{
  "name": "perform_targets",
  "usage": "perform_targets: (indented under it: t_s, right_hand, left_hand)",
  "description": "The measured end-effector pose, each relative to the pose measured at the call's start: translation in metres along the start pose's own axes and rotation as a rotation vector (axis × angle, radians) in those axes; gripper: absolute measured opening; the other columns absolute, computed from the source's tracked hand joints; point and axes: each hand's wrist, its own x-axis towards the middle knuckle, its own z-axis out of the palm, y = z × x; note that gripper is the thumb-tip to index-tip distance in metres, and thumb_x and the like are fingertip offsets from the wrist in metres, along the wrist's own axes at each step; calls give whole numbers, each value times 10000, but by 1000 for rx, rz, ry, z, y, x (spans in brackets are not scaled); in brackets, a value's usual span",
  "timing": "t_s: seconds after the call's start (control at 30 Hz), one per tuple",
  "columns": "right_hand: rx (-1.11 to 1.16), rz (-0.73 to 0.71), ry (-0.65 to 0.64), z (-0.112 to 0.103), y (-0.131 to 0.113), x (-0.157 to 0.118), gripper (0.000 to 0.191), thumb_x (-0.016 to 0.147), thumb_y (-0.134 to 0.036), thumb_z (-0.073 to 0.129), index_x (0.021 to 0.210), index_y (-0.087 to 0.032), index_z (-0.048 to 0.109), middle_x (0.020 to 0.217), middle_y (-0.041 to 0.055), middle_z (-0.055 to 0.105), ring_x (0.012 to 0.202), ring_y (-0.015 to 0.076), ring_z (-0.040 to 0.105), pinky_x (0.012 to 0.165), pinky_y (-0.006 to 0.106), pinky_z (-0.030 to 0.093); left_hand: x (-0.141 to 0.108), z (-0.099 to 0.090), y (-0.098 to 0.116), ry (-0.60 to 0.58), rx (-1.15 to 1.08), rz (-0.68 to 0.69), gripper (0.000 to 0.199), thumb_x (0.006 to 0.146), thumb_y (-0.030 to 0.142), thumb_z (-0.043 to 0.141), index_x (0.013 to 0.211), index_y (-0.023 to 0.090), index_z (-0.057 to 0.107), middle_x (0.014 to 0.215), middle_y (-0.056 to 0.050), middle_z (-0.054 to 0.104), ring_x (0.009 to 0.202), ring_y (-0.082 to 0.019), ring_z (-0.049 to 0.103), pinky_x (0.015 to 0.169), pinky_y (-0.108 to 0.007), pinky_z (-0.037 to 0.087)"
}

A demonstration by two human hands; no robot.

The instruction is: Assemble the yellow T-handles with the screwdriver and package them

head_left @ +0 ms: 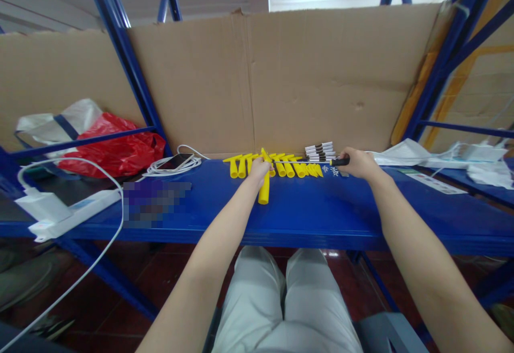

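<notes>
Print on the sheet [433,180] toward three o'clock is too small to read. Just below center, toward six, the left grip [260,169] clamps a plain yellow piece [264,193] with a round tubular end; the right grip [359,163] closes on a black-handled screwdriver [332,162]. Cardboard [305,80] stands at twelve behind the blue surface [321,211].

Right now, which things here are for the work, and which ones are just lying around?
Seem part of the work:
yellow piece in the left hand
black-handled tool in the right hand
row of yellow parts
tiny bits

Seem just lying about:
red bag
coiled white cable
power strip
printed sheet
</notes>
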Motion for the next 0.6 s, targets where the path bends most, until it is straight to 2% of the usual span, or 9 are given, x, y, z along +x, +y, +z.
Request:
perform_targets:
  t_s: [0.13, 0.33, 0.6]
  right_hand:
    - [3, -10, 5, 1, 1, 0, 232, 631, -312, 625, 855, -253, 604, 860, 34, 717, 842, 285, 652, 726, 359, 406]
    - [21, -17, 10, 0, 2, 0, 219, 638, -320, 617, 847, -254, 605, 845, 33, 712, 826, 281, 646, 735, 367, 406]
    - [25, -39, 29, 1, 3, 0, 204, 642, -315, 616, 837, -259, 601, 828, 27, 711, 798, 270, 643, 706, 346, 404]
  left_hand:
    - [2, -1, -1, -12, 2, 8, 195, 619, 1, 626, 697, 161, 546, 618, 5, 554, 591, -129, 573, 570, -234, 469]
    - [0, -1, 0, 2, 21, 11, 199, 628, -2, 608, 727, 160, 551, 585, 19, 530, 536, -100, 535, 473, -174, 414]
    - [1, 0, -1, 1, 1, 5, 194, 631, -2, 629, 699, 159, 545, 589, 16, 544, 556, -110, 559, 544, -208, 458]
